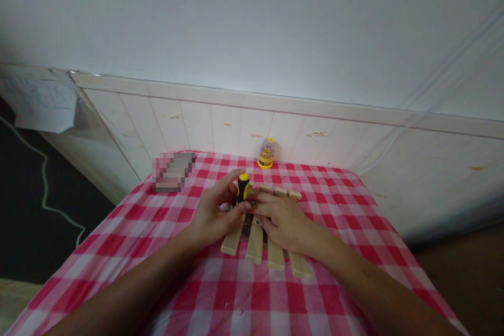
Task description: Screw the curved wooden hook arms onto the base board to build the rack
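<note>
A small rack of several pale wooden slats (255, 244) lies on the red and white checked tablecloth (244, 294). A screwdriver with a black and yellow handle (243, 186) stands upright on the slats. My left hand (214, 212) pinches the handle's lower part with thumb and fingers. Palm down, my right hand (281, 220) rests on the slats, its fingertips touching the screwdriver's base beside the left fingers. What lies under the tip is hidden.
A yellow domed screwdriver-bit holder (266, 153) stands at the table's far edge against the white panelled wall (220, 126). A blurred grey object (172, 170) lies at the far left corner. The floor drops away to the right of the table.
</note>
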The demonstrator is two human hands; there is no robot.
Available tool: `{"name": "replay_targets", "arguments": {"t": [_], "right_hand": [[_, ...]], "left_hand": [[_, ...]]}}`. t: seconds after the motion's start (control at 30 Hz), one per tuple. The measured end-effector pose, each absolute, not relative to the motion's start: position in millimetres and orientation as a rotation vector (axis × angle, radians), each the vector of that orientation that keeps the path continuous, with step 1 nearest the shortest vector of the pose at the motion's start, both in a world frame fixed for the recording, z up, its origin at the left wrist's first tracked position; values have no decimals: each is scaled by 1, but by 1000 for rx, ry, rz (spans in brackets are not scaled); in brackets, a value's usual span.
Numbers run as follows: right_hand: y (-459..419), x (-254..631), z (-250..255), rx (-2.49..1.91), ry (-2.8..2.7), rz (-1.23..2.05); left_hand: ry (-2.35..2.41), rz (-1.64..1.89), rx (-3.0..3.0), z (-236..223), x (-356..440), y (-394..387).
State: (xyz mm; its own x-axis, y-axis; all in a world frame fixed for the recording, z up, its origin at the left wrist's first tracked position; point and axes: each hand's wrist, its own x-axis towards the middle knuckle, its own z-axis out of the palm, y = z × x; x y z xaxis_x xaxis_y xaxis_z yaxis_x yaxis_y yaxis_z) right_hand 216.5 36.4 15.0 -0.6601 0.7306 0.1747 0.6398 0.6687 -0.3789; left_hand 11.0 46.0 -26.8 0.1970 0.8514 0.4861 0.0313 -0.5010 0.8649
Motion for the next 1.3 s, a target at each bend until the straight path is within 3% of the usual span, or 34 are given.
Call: {"name": "replay_targets", "arguments": {"t": [0.2, 0.5, 1.0, 1.3], "right_hand": [[37, 217, 14, -1085, -2586, 411], [38, 219, 11, -1050, -2587, 444], [37, 218, 11, -1049, -2577, 452], [36, 218, 14, -1062, -2584, 447]], "left_hand": [[800, 1366, 1684, -29, 10, 44], [732, 1643, 1452, -21, 20, 49], [879, 1696, 1522, -30, 21, 57], [1006, 1528, 1488, -35, 20, 56]]}}
